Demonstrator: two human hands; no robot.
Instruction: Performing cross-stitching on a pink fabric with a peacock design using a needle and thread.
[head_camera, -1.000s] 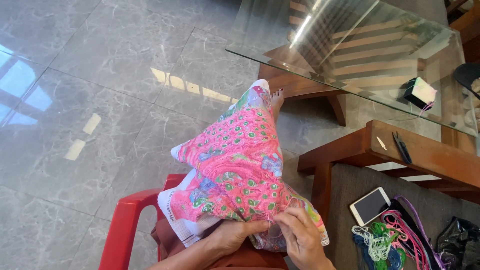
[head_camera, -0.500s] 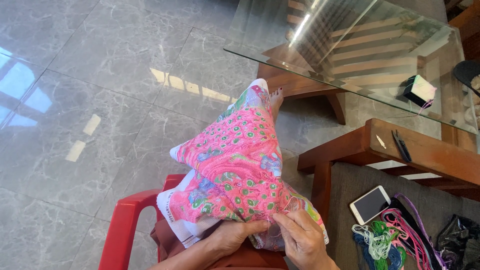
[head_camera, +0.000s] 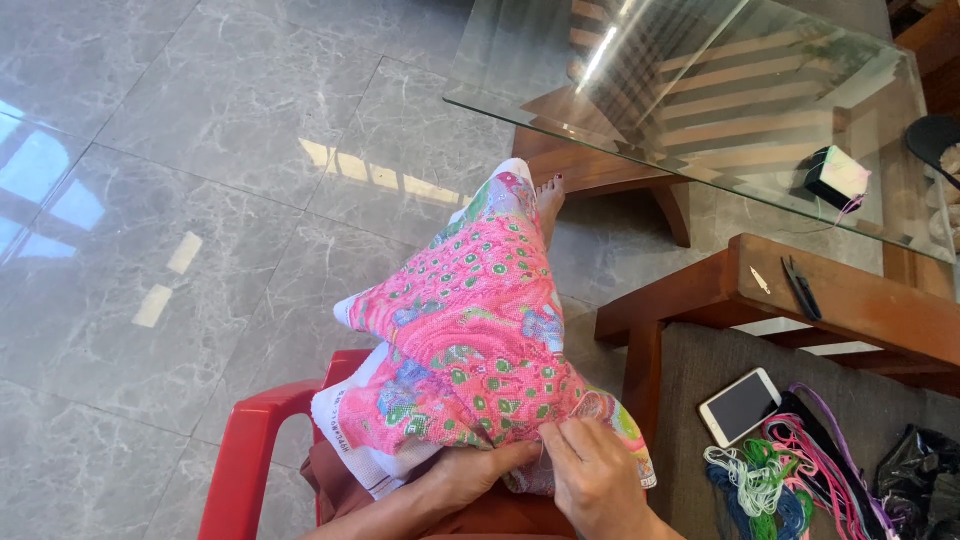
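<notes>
**A:** What does the room look like, starting with the biggest thing?

**B:** A grey marble-patterned tile floor (head_camera: 200, 200) fills the whole left side, glossy, with bright patches of window light on it. At the upper right stands a glass table (head_camera: 700, 110) on a wooden base, and slatted reflections run across the glass.

**A:** And below that?

**B:** A wooden armrest (head_camera: 800, 300) crosses the right side, with a grey cushion (head_camera: 700, 380) under it. At the bottom left is the arm of a red plastic chair (head_camera: 250, 450).

**A:** Where is the cloth?

**B:** The pink embroidered cloth (head_camera: 470, 350) lies draped over the person's raised knee, in the middle of the view, running from the chair up toward a bare foot (head_camera: 550, 195) that rests near the table's base. Its white border hangs just over the chair arm.

**A:** What are the hands doing?

**B:** The left hand (head_camera: 470, 475) sits under the cloth's lower edge, fingers curled up into the fabric and gripping it. The right hand (head_camera: 595, 470) is on top, beside it, fingertips pinched closed on the cloth at the same edge. I cannot make out a needle.

**A:** Smaller things nearby?

**B:** On the cushion, a tangle of coloured thread (head_camera: 790, 470), a black bag (head_camera: 920, 480) at the right edge, and a white phone (head_camera: 740, 405) lying face up just left of the thread. Small black scissors (head_camera: 802, 290) lie on the armrest. A small dark box (head_camera: 838, 178) sits near the right edge of the glass.
</notes>
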